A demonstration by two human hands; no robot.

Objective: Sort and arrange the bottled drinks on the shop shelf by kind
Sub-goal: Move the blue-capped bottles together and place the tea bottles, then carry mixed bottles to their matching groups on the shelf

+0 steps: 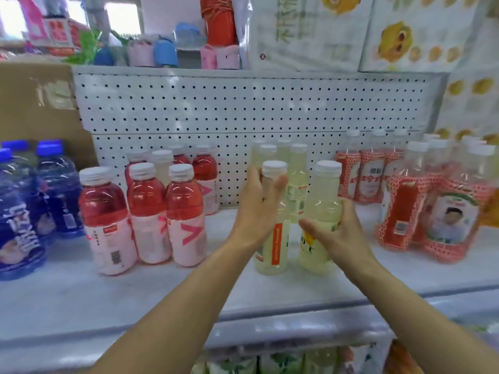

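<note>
White metal shelf [270, 292] runs across the view, backed by a pegboard panel [243, 103] with printed cartons [405, 31] stacked above it and a brown cardboard box [35, 103] at the left. On the shelf, from left to right, stand blue bottles [54, 190], red drinks with pink labels [183, 211], a row of pale yellow drinks [297, 179] and clear bottles in red-patterned labels [445, 211]. One pale bottle [162, 166] sits among the red ones. In front of the pale row, the left hand [259, 209] wraps its fingers round the shoulder of a pale yellow bottle with an orange label strip [272, 249]. The right hand [340, 236] curls round the middle of a second pale yellow bottle [324, 201] just beside it. Both bottles are upright, bases at the shelf.
</note>
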